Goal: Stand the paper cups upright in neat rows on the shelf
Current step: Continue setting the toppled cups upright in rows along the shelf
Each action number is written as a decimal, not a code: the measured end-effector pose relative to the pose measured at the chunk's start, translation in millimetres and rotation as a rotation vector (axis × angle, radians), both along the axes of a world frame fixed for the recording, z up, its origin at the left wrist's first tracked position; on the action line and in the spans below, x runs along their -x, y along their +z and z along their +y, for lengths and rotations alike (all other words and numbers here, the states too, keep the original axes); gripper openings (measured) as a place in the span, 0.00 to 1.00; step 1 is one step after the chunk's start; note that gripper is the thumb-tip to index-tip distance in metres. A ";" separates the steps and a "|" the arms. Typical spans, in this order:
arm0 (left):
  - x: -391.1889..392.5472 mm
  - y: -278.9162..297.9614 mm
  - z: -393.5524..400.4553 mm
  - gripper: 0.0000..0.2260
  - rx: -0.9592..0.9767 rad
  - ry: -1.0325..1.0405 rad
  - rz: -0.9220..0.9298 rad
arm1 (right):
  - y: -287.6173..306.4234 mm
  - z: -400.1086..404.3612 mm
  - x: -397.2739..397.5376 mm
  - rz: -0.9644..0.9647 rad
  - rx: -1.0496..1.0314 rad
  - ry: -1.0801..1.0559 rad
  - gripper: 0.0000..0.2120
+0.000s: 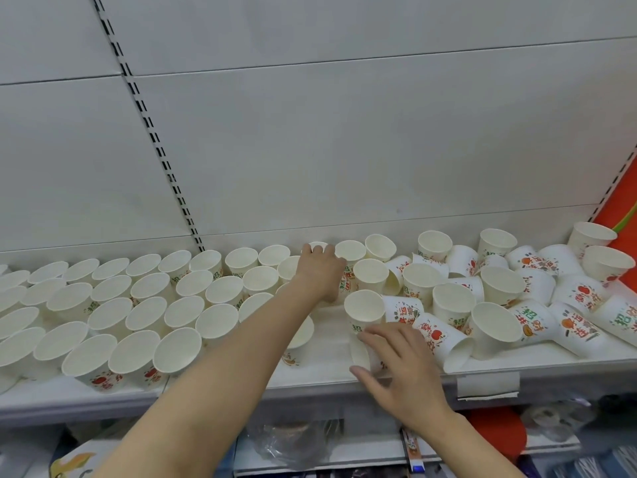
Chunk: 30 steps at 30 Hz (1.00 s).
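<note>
White paper cups with red and green print fill the white shelf (310, 377). On the left they stand upright in rows (138, 298). On the right lies a jumbled heap (537, 294), many tipped on their sides. My left hand (319, 267) reaches to the back of the shelf and grips a cup (317, 246) near the rear wall. My right hand (400, 360) is near the front edge, fingers curled round a cup lying on its side (362, 353), mostly hidden under the hand.
The grey back panel (344, 150) rises behind the cups. A slotted upright (155, 139) runs down it. A red panel (620, 201) borders the shelf on the right. A price tag holder (487, 386) hangs on the front edge. Packaged goods (293, 443) lie on the shelf below.
</note>
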<state>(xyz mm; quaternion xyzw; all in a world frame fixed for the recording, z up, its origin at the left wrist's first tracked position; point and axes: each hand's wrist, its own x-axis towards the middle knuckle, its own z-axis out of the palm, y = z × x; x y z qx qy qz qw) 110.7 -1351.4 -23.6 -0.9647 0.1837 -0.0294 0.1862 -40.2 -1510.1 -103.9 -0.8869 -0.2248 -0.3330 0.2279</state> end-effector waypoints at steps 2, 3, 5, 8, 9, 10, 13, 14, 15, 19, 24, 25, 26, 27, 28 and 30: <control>-2.4 3.6 -2.5 0.23 -0.046 -0.030 0.039 | -2.8 -3.7 0.9 0.050 0.103 0.021 0.25; -3.3 3.6 -3.6 0.22 -0.055 -0.042 0.047 | -3.0 -6.0 0.8 0.076 0.166 0.028 0.28; -4.5 2.5 -5.8 0.23 -0.040 -0.055 0.058 | -2.0 -9.2 0.2 0.117 0.267 0.037 0.32; -4.1 3.3 -5.4 0.31 0.007 -0.062 0.129 | 0.0 -9.1 -2.7 0.130 0.315 0.039 0.35; -2.1 6.4 -3.0 0.35 0.035 -0.065 0.163 | 1.1 -8.4 -4.1 0.133 0.320 0.041 0.35; 1.9 10.9 0.6 0.38 0.086 -0.069 0.185 | 2.2 -8.0 -5.2 0.137 0.328 0.048 0.35; 21.8 23.1 14.0 0.31 0.350 -0.128 0.128 | 5.5 -8.8 -9.7 0.133 0.380 0.080 0.28; 31.0 24.0 17.8 0.27 0.426 -0.179 0.097 | 6.4 -9.2 -10.5 0.131 0.392 0.084 0.25; 39.9 22.6 20.9 0.23 0.471 -0.236 0.083 | 7.4 -9.7 -11.2 0.131 0.391 0.084 0.22; 60.5 8.9 19.7 0.13 0.417 -0.364 0.115 | 10.1 -9.7 -9.5 0.098 0.280 0.091 0.17; 62.2 4.6 24.9 0.04 0.346 -0.385 -0.030 | 8.0 0.2 -3.4 0.026 0.112 0.092 0.16; 62.0 3.7 28.7 0.03 0.344 -0.387 -0.073 | 7.1 3.9 -4.5 0.026 0.099 0.088 0.16; 61.8 2.3 32.8 0.01 0.335 -0.394 -0.099 | 6.2 8.0 -6.2 0.037 0.089 0.084 0.16; 62.4 0.8 36.4 0.01 0.320 -0.391 -0.116 | 5.2 12.1 -7.7 0.054 0.084 0.074 0.16; 61.8 -0.9 39.7 0.03 0.306 -0.387 -0.124 | 3.8 15.9 -9.7 0.073 0.084 0.057 0.17; 60.4 -2.0 44.2 0.04 0.285 -0.363 -0.110 | 1.9 21.7 -13.2 0.115 0.089 0.015 0.17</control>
